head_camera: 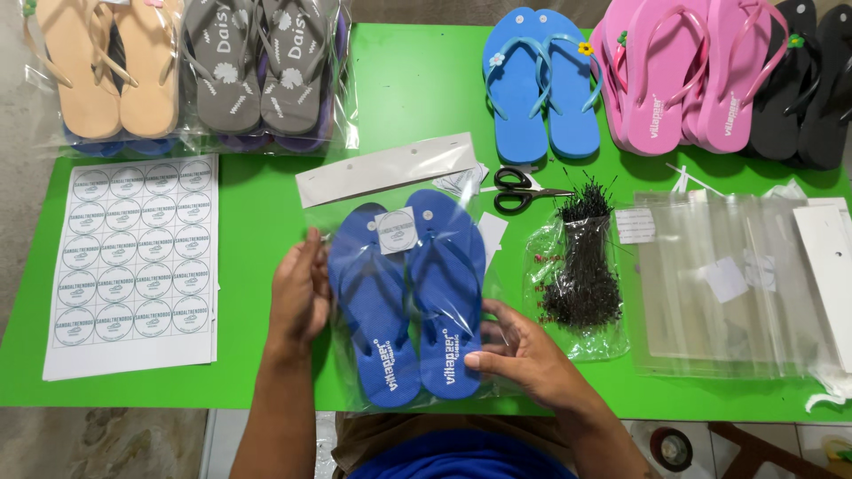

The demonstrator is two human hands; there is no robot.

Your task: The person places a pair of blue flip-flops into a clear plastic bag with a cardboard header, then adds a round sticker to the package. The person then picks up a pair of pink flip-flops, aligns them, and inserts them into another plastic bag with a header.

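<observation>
Left hand cupped the bag's left edge, fingers curled; right hand pinched its lower right corner. Scissors lay just beyond on the counter.

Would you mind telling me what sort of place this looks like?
Probably a small packing station for sandals. On the green table lie a sheet of round stickers, a stack of clear bags and bagged flip-flops, while both hands hold a blue pair in a bag.
</observation>
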